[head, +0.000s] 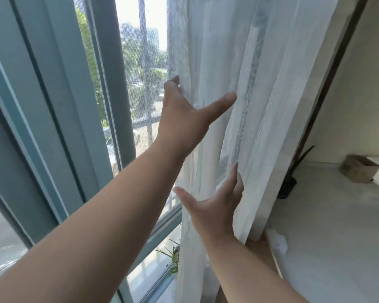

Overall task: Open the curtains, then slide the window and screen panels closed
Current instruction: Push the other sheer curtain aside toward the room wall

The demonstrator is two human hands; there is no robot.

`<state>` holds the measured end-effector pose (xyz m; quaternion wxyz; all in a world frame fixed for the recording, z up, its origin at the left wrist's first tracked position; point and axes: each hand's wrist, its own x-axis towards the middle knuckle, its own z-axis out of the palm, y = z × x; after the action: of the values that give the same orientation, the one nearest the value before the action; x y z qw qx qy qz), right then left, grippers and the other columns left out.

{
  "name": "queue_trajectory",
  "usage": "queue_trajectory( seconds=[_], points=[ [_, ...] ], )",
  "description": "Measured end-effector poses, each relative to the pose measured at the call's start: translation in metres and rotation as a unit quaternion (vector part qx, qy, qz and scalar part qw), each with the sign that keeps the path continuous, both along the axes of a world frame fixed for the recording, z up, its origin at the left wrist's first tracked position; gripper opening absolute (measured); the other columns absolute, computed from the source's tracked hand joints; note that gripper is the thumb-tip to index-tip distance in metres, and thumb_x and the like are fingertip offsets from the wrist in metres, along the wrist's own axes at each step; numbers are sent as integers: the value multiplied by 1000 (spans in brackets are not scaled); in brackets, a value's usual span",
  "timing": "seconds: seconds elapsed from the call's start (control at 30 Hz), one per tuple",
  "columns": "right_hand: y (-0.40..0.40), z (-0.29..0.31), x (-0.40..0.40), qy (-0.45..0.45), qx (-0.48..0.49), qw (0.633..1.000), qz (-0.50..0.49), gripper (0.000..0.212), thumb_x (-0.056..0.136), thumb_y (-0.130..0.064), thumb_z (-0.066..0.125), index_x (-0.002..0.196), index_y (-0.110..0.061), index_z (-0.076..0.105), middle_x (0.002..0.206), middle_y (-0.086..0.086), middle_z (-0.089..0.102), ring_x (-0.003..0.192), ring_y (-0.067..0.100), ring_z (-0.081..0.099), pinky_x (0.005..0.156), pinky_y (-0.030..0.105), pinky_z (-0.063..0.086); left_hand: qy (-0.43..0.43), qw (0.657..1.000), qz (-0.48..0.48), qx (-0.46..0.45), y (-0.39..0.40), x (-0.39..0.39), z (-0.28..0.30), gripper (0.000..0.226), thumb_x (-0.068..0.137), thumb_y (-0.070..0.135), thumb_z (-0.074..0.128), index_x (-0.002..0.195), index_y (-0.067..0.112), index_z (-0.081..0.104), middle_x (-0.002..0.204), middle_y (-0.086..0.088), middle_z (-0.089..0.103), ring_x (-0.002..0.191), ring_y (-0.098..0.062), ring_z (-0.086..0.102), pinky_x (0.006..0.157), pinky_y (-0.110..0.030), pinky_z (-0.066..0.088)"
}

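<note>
At the window, both your hands are on the sheer white curtain (260, 88), which hangs bunched over the right part of the opening, its left edge just right of the screen (144, 84). Your left hand (184, 119) is the higher one: its fingers (173, 83) reach round the curtain's left edge and are partly hidden behind the cloth, while the thumb (221, 103) stretches out straight across the front folds. You cannot tell whether those hidden fingers pinch the fabric or only press it. Your right hand (214, 206) is lower, released and spread, with straight fingers laid against a fold and the thumb pointing left, clear of the cloth. Left of the curtain the grey-blue window frame (59, 101) stands in several upright bars, with trees and buildings showing through the screen. Beyond the curtain's right side, a cardboard box (357, 168) sits on the floor (337, 237) near the wall, and a dark plant pot (289, 186) stands beside the curtain's far edge.
</note>
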<state>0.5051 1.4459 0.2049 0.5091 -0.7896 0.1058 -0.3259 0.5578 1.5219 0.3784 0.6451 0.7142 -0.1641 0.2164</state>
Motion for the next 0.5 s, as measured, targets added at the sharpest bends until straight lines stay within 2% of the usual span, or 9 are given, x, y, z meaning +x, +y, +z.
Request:
queue_trajectory(
  seconds=[0.03, 0.07, 0.2, 0.5],
  points=[
    [3, 2, 5, -1, -10, 1000, -11, 149, 59, -82, 82, 175, -33, 3, 179, -1, 14, 163, 26, 22, 127, 54, 39, -4, 1000, -6, 8, -4, 2, 2, 135, 58, 78, 93, 164, 21, 31, 160, 3, 55, 144, -13, 57, 117, -39, 51],
    [5, 5, 9, 0, -20, 1000, -17, 150, 59, -82, 83, 175, -32, 3, 180, 1, 14, 164, 29, 23, 128, 56, 41, -8, 1000, -14, 16, -7, 4, 3, 138, 58, 79, 93, 166, 22, 27, 165, 0, 50, 150, -19, 52, 121, -46, 47],
    [4, 16, 29, 7, -63, 997, -54, 154, 66, -70, 97, 177, -20, 3, 181, 15, 18, 165, 39, 27, 126, 63, 42, -14, 998, -22, 49, -21, 7, 10, 150, 56, 83, 90, 172, 28, 13, 178, 0, 30, 162, -21, 34, 129, -48, 35],
    [-30, 53, 53, -14, 9, 994, -112, 147, 66, -70, 95, 176, -27, 8, 181, 10, 24, 163, 39, 34, 125, 64, 45, -14, 999, -20, 44, -56, 16, 42, 137, 55, 79, 93, 162, 26, 25, 158, 4, 47, 144, -24, 52, 118, -55, 48]
  ],
)
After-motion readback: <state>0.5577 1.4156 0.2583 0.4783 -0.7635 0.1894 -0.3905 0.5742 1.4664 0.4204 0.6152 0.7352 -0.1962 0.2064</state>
